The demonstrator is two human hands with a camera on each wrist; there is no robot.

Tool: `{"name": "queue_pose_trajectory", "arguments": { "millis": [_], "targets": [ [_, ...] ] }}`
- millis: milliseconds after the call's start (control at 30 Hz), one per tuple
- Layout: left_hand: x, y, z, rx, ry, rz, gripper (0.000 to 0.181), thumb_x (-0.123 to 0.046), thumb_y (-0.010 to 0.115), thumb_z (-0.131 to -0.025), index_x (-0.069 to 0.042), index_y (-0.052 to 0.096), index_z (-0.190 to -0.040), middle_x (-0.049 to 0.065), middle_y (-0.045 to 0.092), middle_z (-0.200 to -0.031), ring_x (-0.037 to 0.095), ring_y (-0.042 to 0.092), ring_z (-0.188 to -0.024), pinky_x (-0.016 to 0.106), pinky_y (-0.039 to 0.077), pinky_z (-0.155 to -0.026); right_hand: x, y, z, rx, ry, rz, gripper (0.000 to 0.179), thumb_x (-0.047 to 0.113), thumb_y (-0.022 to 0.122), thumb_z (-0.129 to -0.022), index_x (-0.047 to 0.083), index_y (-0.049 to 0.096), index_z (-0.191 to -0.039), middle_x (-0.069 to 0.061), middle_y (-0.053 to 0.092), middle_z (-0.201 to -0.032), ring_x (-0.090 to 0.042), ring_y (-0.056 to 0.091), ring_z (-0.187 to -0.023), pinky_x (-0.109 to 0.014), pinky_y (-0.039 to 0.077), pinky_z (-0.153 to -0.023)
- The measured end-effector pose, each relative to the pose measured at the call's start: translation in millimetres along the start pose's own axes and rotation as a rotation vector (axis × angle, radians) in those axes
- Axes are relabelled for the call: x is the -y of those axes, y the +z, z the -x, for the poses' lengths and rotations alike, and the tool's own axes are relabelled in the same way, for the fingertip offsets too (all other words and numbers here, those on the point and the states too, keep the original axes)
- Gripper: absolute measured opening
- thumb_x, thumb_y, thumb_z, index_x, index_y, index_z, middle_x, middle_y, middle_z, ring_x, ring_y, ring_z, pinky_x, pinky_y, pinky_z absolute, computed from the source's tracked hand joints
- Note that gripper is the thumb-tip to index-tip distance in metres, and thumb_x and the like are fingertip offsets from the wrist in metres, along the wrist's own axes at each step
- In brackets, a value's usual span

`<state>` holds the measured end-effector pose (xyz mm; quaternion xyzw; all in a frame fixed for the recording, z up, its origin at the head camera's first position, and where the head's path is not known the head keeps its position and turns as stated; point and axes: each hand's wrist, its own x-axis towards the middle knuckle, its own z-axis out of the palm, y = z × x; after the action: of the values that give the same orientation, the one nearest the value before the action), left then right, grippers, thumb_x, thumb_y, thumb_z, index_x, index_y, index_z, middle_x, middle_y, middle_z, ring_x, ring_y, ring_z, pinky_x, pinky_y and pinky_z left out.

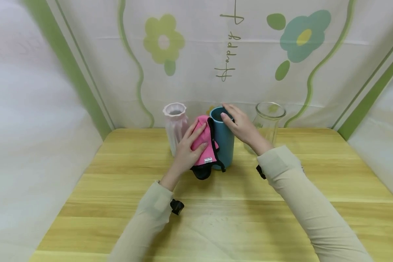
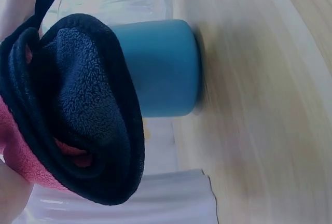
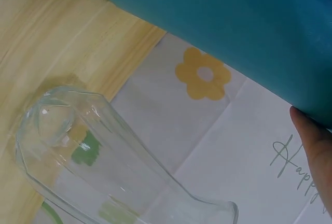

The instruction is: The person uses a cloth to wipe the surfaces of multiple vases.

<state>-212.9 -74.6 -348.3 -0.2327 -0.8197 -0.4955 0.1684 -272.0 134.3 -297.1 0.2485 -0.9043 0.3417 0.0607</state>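
A tall blue vase (image 1: 225,145) stands upright on the table between two other vases. My left hand (image 1: 187,151) holds a pink cloth (image 1: 209,152) with black edging against the vase's left side, fingers spread over it. In the left wrist view, the dark fleecy inside of the cloth (image 2: 85,84) hangs folded in front of the blue vase (image 2: 163,68). At the top, my right hand (image 1: 243,127) grips the vase's rim, with the thumb near the opening. The right wrist view catches only a finger (image 3: 316,154) against the blue wall (image 3: 218,32).
Left of the cloth stands a whitish vase with a wavy rim (image 1: 175,127), close to my left hand. A clear glass vase (image 1: 271,127) is behind my right wrist. Behind them hangs a printed flower curtain (image 1: 196,54) along the back edge of the wooden table (image 1: 124,189).
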Motion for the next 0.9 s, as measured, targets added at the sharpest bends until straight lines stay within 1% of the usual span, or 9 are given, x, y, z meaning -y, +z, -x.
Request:
{"name": "queue_pose_trajectory", "arguments": {
  "millis": [100,233,333,433,533,600,733,800,900],
  "targets": [
    [0.1,5.9,-1.1,0.014,0.019,-0.045,0.054,-0.014,0.063,-0.090,-0.015,0.047,-0.142,0.010,0.028,-0.157,0.035,0.034,-0.141,0.052,0.042,-0.106,-0.1,-0.6,1.3,0.007,0.002,0.006,0.065,0.050,0.031,-0.101,0.011,0.023,-0.153,-0.014,0.027,-0.157,-0.035,0.027,-0.144,-0.055,0.028,-0.115],
    [0.0,11.8,-1.8,0.038,0.007,-0.118,0.058,-0.022,0.065,-0.090,-0.019,0.044,-0.144,0.010,0.026,-0.158,0.037,0.035,-0.139,0.054,0.042,-0.105,1.0,-1.2,3.0,0.017,0.014,0.015,0.072,0.057,0.031,-0.098,0.013,0.022,-0.153,-0.014,0.024,-0.158,-0.036,0.024,-0.145,-0.056,0.025,-0.116],
    [0.5,14.7,-2.6,0.057,0.001,-0.135,0.063,-0.025,0.067,-0.089,-0.021,0.040,-0.146,0.009,0.020,-0.160,0.037,0.032,-0.141,0.054,0.042,-0.105,1.6,-1.1,3.3,0.018,0.031,0.008,0.076,0.063,0.032,-0.095,0.015,0.021,-0.153,-0.013,0.022,-0.159,-0.035,0.022,-0.146,-0.058,0.023,-0.116],
    [3.1,16.9,-2.5,0.080,0.004,-0.128,0.069,-0.024,0.068,-0.088,-0.020,0.036,-0.148,0.009,0.011,-0.162,0.040,0.022,-0.144,0.056,0.039,-0.106,2.0,-0.1,2.4,0.015,0.038,-0.004,0.079,0.066,0.032,-0.093,0.016,0.021,-0.153,-0.012,0.022,-0.159,-0.035,0.021,-0.147,-0.058,0.023,-0.116],
    [7.6,18.8,-1.4,0.092,0.014,-0.096,0.073,-0.020,0.069,-0.086,-0.016,0.033,-0.149,0.011,0.004,-0.163,0.041,0.014,-0.146,0.058,0.037,-0.108,2.6,2.1,0.9,0.015,0.040,-0.009,0.080,0.067,0.033,-0.093,0.016,0.021,-0.154,-0.012,0.022,-0.159,-0.035,0.022,-0.147,-0.058,0.023,-0.116],
    [9.6,19.5,-1.0,0.090,0.026,-0.070,0.074,-0.016,0.069,-0.085,-0.014,0.033,-0.149,0.013,0.003,-0.162,0.042,0.015,-0.146,0.057,0.039,-0.107,3.2,3.3,0.3,0.017,0.042,-0.010,0.079,0.066,0.033,-0.094,0.016,0.020,-0.154,-0.012,0.021,-0.159,-0.035,0.022,-0.146,-0.058,0.023,-0.116],
    [10.6,18.1,-3.3,0.095,0.038,-0.027,0.072,-0.008,0.067,-0.084,-0.012,0.035,-0.148,0.014,0.008,-0.162,0.041,0.019,-0.145,0.053,0.043,-0.104,2.9,3.6,0.2,0.011,0.054,-0.021,0.077,0.064,0.035,-0.094,0.017,0.020,-0.154,-0.012,0.021,-0.160,-0.034,0.021,-0.147,-0.057,0.023,-0.116],
    [11.0,16.8,-4.8,0.105,0.036,-0.016,0.071,-0.006,0.066,-0.084,-0.012,0.036,-0.147,0.014,0.010,-0.162,0.040,0.020,-0.145,0.053,0.044,-0.104,2.3,3.1,0.7,0.003,0.056,-0.020,0.078,0.064,0.035,-0.094,0.016,0.020,-0.154,-0.012,0.021,-0.159,-0.034,0.022,-0.147,-0.057,0.023,-0.116],
    [13.8,15.3,-4.8,0.131,0.013,-0.027,0.070,-0.007,0.065,-0.084,-0.014,0.037,-0.147,0.012,0.012,-0.162,0.038,0.021,-0.146,0.053,0.042,-0.105,2.4,2.5,1.4,-0.002,0.059,-0.005,0.077,0.063,0.035,-0.095,0.015,0.020,-0.154,-0.013,0.022,-0.159,-0.035,0.022,-0.146,-0.056,0.024,-0.116]
  ]
}}
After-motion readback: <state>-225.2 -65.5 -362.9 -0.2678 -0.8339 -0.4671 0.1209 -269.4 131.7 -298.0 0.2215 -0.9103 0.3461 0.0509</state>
